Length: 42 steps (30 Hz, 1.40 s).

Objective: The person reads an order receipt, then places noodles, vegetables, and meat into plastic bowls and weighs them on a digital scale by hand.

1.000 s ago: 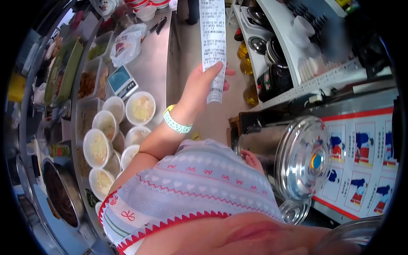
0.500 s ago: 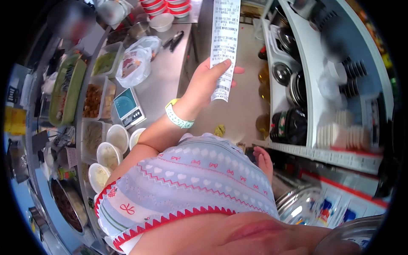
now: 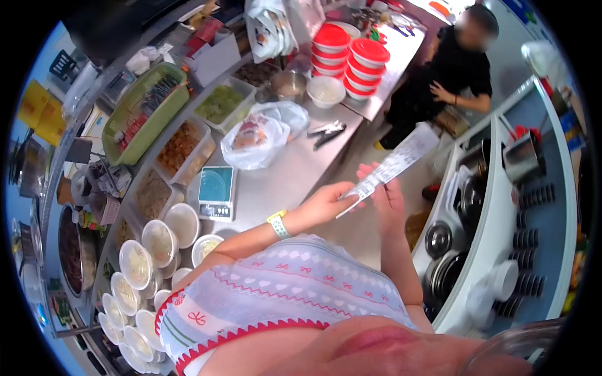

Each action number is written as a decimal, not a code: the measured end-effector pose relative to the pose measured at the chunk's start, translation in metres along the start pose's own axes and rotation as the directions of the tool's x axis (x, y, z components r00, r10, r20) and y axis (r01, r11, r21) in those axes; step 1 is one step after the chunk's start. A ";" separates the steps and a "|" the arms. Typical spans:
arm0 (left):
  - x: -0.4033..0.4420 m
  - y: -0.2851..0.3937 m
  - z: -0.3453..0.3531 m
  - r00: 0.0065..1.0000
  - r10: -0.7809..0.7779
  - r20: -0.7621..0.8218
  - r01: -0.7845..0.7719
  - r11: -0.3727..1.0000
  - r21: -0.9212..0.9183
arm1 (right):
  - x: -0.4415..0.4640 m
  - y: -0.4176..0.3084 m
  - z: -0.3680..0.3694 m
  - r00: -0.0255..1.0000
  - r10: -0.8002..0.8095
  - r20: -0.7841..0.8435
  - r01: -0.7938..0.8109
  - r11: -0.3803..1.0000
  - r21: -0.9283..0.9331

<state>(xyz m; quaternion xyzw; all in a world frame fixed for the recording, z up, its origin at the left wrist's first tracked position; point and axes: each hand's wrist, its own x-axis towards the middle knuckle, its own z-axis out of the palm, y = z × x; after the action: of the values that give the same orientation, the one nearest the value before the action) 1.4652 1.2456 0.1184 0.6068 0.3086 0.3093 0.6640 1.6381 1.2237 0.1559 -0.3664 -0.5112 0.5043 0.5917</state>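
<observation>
A long printed paper receipt (image 3: 400, 158) slants up and to the right in front of me. My left hand (image 3: 331, 199), with a pale watch strap on its wrist, is closed on the receipt's lower end. Close beside it, my right hand (image 3: 390, 202) is raised with its fingers stretched out. The paper crosses in front of that hand's fingers; whether they touch it I cannot tell. On the steel counter (image 3: 276, 194) to the left are a digital scale (image 3: 217, 193) and a plastic bag (image 3: 258, 135).
Stacked red-lidded bowls (image 3: 367, 62) and black-handled tongs (image 3: 327, 133) are on the counter. Food tubs (image 3: 183, 150), a green basket (image 3: 145, 113) and several white cups (image 3: 135, 263) line the left. A person in black (image 3: 448, 69) sits at the back right, beyond a shelf (image 3: 476, 238) holding pots.
The view has swung, showing more of the counter and the seated person. My right hand has risen from beside my body to the receipt, which now tilts rightward in my left hand.
</observation>
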 end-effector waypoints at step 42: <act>0.090 -0.065 -0.005 -0.371 -0.117 -0.921 -0.310 0.951 0.004 | 0.561 0.135 0.313 0.618 0.011 0.786 -0.300 0.928 0.223</act>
<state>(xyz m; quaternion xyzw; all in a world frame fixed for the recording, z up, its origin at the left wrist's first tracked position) 1.5192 1.3145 0.0506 0.0179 0.6214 0.7669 0.1596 1.2852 1.7725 0.2257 -0.0532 -0.5877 0.7405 0.3215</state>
